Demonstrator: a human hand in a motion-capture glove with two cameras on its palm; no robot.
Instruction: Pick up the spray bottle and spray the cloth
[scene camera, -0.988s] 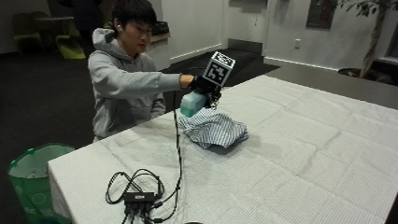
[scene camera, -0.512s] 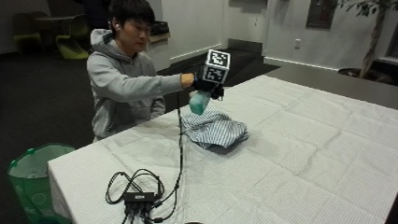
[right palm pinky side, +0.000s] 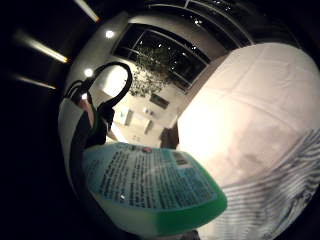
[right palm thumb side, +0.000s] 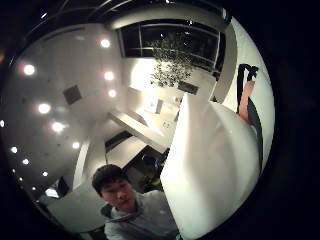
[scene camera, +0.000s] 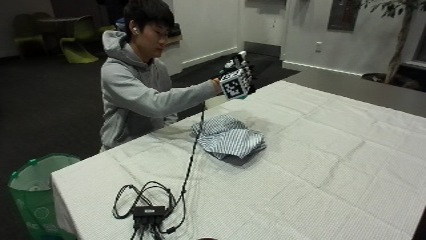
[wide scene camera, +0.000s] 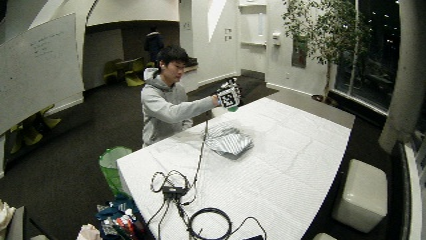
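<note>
1. Spray bottle (right palm pinky side: 150, 187) is held in the air by the gloved right hand (scene camera: 234, 80), whose fingers are wrapped around it; only a sliver of its green base shows under the hand in the outside view
2. Seen from the palm, the bottle's teal printed label and green base sit close against the hand, with the cloth below it
3. Striped cloth (scene camera: 229, 139) lies crumpled on the counter (scene camera: 319, 165), at about 6 o'clock from the raised hand and apart from it
4. Person's grey-sleeved arm (scene camera: 170, 100) reaches out from 9 o'clock to the hand
5. Black cables and a small box (scene camera: 148, 210) lie near the counter's front edge, at 7 o'clock from the cloth
6. Green bin (scene camera: 33, 192) stands on the floor beside the counter's corner
</note>
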